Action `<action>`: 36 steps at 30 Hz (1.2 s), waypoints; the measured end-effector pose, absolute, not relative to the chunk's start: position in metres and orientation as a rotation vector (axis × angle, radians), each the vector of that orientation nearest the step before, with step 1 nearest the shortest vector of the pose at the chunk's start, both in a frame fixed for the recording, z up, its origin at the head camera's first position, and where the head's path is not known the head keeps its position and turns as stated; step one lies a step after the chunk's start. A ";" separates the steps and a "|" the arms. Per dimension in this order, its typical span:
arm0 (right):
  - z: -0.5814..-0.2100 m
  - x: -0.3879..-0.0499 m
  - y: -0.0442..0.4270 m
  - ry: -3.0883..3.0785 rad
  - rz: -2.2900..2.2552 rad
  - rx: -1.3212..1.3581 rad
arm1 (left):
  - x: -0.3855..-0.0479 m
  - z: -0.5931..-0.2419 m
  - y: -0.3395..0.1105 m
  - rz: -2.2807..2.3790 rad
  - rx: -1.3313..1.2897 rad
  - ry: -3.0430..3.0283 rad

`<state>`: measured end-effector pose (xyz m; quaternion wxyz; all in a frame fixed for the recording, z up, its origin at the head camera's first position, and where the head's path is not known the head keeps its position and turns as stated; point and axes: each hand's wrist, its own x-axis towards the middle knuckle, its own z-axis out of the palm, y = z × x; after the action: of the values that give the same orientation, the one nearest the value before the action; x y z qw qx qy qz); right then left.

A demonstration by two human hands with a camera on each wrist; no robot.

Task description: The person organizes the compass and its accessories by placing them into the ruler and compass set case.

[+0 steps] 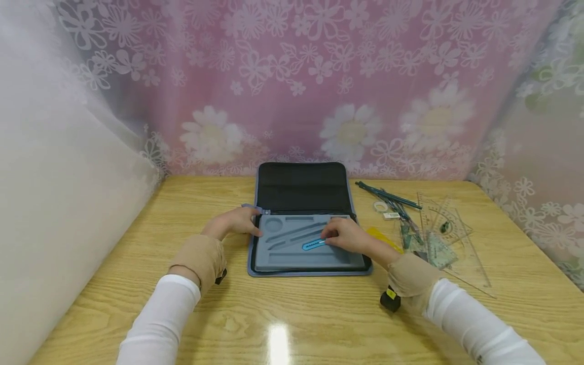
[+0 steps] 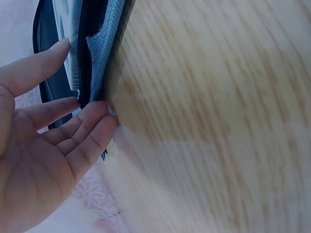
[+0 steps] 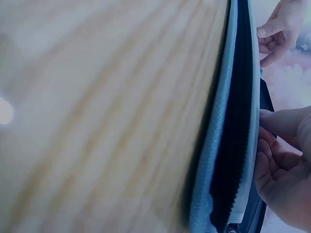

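A zippered case (image 1: 310,274) lies unfolded on the table, its black lid (image 1: 302,187) laid back. Inside sits a grey moulded tray (image 1: 269,248) with a round recess and several long slots. My right hand (image 1: 344,234) pinches one end of a small blue utility knife (image 1: 313,245) over the tray's middle slots; in the right wrist view the knife is hidden behind the case's edge. At the case's left side is my left hand (image 1: 239,220). Its thumb (image 2: 56,53) touches the tray's edge, and its loosely bent fingers touch the case's zippered border (image 2: 102,53).
To the right of the case lie dark green pencils (image 1: 392,196), a white tape roll (image 1: 380,206), an eraser (image 1: 391,216), a yellow item (image 1: 380,235) partly under the right arm, and clear set squares (image 1: 470,258). A floral curtain (image 1: 283,91) hangs behind the table.
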<state>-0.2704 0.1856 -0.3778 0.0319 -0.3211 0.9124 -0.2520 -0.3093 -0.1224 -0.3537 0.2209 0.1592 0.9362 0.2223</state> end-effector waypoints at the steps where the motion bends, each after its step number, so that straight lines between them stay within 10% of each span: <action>1: -0.378 -0.271 0.186 2.809 -0.768 -0.995 | -0.309 -0.354 -0.123 0.615 0.444 2.590; 13: -0.373 -0.276 0.195 2.932 -0.710 -1.211 | -0.311 -0.358 -0.125 0.644 0.450 2.588; 36: -0.355 -0.307 0.315 3.050 -0.279 -0.380 | -0.311 -0.359 -0.124 0.647 0.462 2.597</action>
<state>-0.3074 0.3146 -0.3550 0.0276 -0.1230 0.9879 -0.0902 -0.3111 -0.1242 -0.3594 0.2112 0.1664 0.9346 0.2329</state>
